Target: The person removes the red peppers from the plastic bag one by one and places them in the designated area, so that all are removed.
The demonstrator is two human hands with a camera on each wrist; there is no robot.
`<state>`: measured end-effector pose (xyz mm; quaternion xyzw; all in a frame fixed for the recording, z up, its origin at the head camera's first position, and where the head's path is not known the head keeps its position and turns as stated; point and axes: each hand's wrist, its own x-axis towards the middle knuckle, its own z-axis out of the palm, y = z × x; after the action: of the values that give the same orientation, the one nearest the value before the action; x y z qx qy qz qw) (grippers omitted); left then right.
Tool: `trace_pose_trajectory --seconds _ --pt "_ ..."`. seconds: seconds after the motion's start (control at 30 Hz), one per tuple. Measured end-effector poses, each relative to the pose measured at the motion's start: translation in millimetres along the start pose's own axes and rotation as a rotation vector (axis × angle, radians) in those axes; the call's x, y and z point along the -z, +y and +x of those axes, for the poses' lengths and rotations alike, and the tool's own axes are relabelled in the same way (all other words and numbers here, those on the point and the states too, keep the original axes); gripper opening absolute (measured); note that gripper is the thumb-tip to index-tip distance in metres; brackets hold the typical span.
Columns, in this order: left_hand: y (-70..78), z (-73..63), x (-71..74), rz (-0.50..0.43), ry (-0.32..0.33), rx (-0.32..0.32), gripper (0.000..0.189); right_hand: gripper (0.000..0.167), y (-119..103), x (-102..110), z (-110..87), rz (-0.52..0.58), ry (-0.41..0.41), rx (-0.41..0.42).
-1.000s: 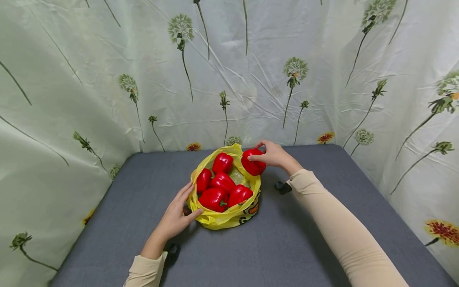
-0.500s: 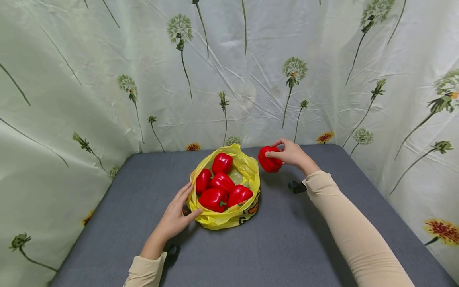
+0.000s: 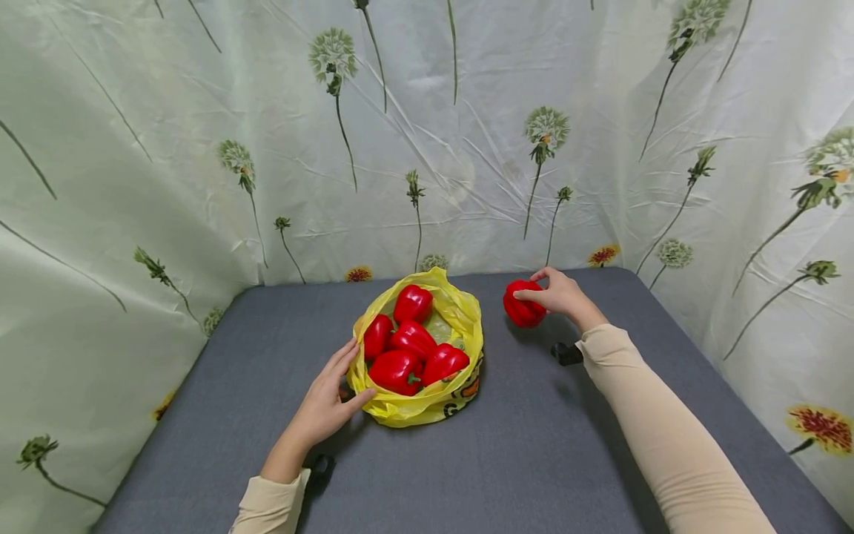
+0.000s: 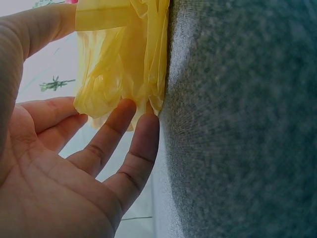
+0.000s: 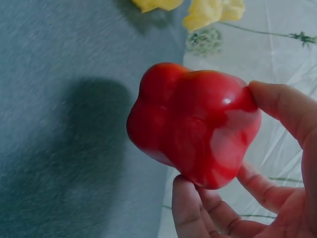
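My right hand (image 3: pixel 563 294) pinches a red bell pepper (image 3: pixel 524 303) between thumb and fingertips, to the right of the yellow plastic bag (image 3: pixel 472 326). In the right wrist view the lobed end of that bell pepper (image 5: pixel 193 124) faces the camera, and its shadow falls on the table apart from it. Several more red peppers (image 3: pixel 413 340) lie inside the bag, whose mouth is spread wide. At the bag's left side rests my left hand (image 3: pixel 325 404), its fingers extended. The left wrist view has the fingertips touching the bag's crinkled wall (image 4: pixel 106 74).
A grey cloth-covered table (image 3: pixel 507 460) lies under everything. Behind it and along both sides hangs a pale curtain (image 3: pixel 480 148) printed with dandelions. A dark strap piece (image 3: pixel 567 354) hangs below the right wrist, another (image 3: pixel 322 471) by the left wrist.
My right hand has carried the bell pepper from over the bag's right rim out to the right, away from the bag. The left hand and the bag have stayed in place.
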<state>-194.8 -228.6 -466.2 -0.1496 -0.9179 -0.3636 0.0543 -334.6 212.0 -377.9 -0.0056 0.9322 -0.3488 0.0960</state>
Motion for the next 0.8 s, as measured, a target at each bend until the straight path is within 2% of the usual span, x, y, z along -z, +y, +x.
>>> trace_pose_trajectory --seconds 0.3,0.57,0.8 --pt "-0.7 1.2 -0.9 0.006 0.005 -0.014 0.087 0.074 14 -3 1.3 -0.059 0.054 -0.047" --pt "-2.2 1.3 -0.5 0.005 0.004 -0.011 0.088 0.073 21 -11 6.7 -0.061 0.09 -0.068" --pt "-2.4 1.0 -0.6 0.007 0.004 -0.008 0.087 0.074 25 -15 7.0 -0.055 0.089 -0.08"
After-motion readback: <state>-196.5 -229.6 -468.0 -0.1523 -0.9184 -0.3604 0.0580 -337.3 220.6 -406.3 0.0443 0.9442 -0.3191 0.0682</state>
